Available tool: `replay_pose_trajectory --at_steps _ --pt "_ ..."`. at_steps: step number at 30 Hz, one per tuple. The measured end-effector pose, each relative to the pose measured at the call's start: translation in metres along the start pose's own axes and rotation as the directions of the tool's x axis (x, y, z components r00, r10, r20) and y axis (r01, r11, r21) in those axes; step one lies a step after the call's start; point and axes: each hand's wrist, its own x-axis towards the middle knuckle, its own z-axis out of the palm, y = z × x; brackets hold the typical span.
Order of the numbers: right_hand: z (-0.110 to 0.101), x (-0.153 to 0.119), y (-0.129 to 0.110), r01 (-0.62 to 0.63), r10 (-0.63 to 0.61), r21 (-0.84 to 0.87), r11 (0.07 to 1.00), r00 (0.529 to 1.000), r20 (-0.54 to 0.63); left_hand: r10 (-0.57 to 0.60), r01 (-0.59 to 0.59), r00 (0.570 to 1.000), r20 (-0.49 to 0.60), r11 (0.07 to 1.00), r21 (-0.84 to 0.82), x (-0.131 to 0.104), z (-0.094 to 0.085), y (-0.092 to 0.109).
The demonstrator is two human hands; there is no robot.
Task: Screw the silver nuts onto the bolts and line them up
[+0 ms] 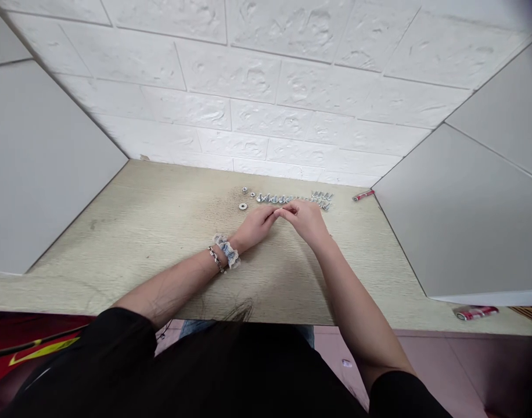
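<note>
Black-sleeved arms bring the left hand and right hand together at the fingertips, just short of a row of silvery bolts.
Both hands have their fingers bent inward; whether they pinch anything between them I cannot tell, as the tips are hidden. The bolts run just beyond the hands, partly covered by the right one, with slimmer screws beyond it. Past the left hand's fingers, a little leftward, lie a flat washer and two nuts. Behind that hand, its wrist wears a ruffled scrunchie and a chain bracelet. Farther right of the right hand, a red-and-silver cylinder rests on the pale counter.
</note>
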Motion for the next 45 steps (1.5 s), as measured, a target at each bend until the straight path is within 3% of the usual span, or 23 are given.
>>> replay_pose_trajectory --at_steps 5,11,16,22,28,32,38,45 --pt "0.009 -0.006 -0.004 0.052 -0.061 -0.058 0.997 0.986 -0.156 0.092 -0.092 0.996 0.012 0.996 0.016 -0.004 0.001 0.005" --pt "0.023 -0.011 -0.014 0.121 -0.036 0.297 0.947 0.960 -0.276 0.142 -0.143 0.989 0.049 0.990 0.020 -0.008 0.002 0.009" --pt "0.033 -0.012 -0.016 0.090 0.016 0.463 0.882 0.975 -0.220 0.108 -0.107 0.994 0.021 0.992 -0.062 -0.006 0.002 0.010" --pt "0.035 -0.011 -0.016 0.056 0.008 0.527 0.848 0.993 -0.120 -0.120 0.107 0.990 -0.069 0.979 -0.176 -0.001 -0.003 0.007" --pt "0.026 -0.005 -0.006 -0.032 0.027 0.494 0.869 1.000 0.016 -0.191 0.174 0.979 -0.074 0.966 -0.192 0.001 -0.004 0.006" --pt "0.021 -0.003 -0.001 -0.012 -0.001 0.485 0.875 1.000 0.026 -0.198 0.185 0.978 -0.068 0.970 -0.159 0.002 -0.004 0.007" --pt "0.010 -0.003 -0.003 -0.016 0.003 0.230 0.973 0.998 0.058 -0.140 0.134 0.988 -0.068 0.987 -0.091 0.001 -0.002 0.005" --pt "0.000 -0.005 -0.005 -0.011 0.012 -0.025 1.000 0.997 0.076 -0.088 0.084 0.995 -0.044 0.992 -0.092 0.000 -0.001 0.006"
